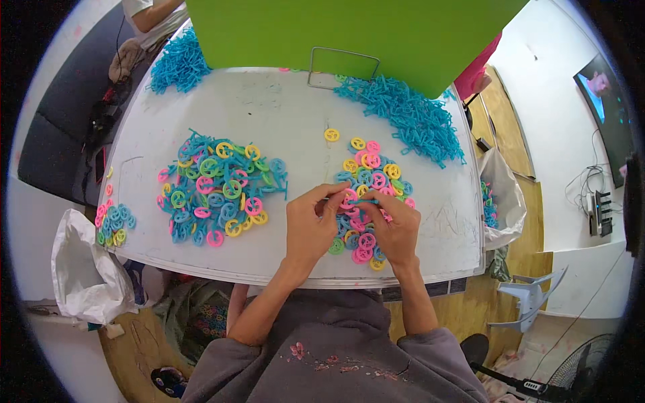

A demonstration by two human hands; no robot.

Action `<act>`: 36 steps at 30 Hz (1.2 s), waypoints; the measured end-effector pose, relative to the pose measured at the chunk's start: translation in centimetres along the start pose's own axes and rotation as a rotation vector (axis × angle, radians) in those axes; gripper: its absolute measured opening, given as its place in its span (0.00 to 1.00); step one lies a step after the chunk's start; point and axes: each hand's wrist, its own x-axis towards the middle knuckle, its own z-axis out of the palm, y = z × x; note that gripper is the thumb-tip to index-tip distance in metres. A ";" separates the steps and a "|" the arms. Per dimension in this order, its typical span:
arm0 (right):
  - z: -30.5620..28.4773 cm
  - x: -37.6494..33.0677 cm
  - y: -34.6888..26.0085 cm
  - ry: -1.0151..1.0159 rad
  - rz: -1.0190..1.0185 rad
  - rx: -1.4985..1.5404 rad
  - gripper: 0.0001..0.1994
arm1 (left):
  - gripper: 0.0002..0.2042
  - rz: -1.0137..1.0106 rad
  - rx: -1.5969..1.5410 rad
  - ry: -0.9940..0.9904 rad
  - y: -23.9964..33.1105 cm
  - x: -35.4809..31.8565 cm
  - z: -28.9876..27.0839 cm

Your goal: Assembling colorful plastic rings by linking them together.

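Over the right-hand pile of small plastic spoked wheels point(366, 242), in pink, yellow, blue and green, my two hands meet. Between thumb and fingers, my left hand point(310, 221) pinches a pink spoked wheel point(349, 198). My right hand point(395, 228) is closed on a thin blue plastic stick point(366, 201), whose end reaches the wheel. Whether the stick sits inside the wheel's hub I cannot tell. To the left lies a larger heap of coloured wheels mixed with blue sticks point(215, 191). One yellow wheel point(332, 135) lies apart, beyond my hands.
Blue sticks are heaped at the far right point(410, 114) and far left point(178, 64) of the white table point(269, 121). A green board point(349, 33) stands across the back. More wheels point(114, 221) lie at the left edge. White sacks point(91, 269) hang at both sides; another person's arm point(154, 13) shows far left.
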 end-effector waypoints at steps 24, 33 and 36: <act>0.8 -0.9 -1.3 0.056 0.179 0.050 0.07 | 0.09 0.239 0.285 0.127 -0.1 -0.2 1.3; -0.5 -0.5 -1.3 -0.083 0.366 0.238 0.07 | 0.08 0.052 -0.058 -0.072 0.1 -0.3 0.5; -1.2 -0.5 -1.1 -0.184 0.343 0.316 0.10 | 0.09 0.218 0.234 0.001 0.7 -0.8 -2.2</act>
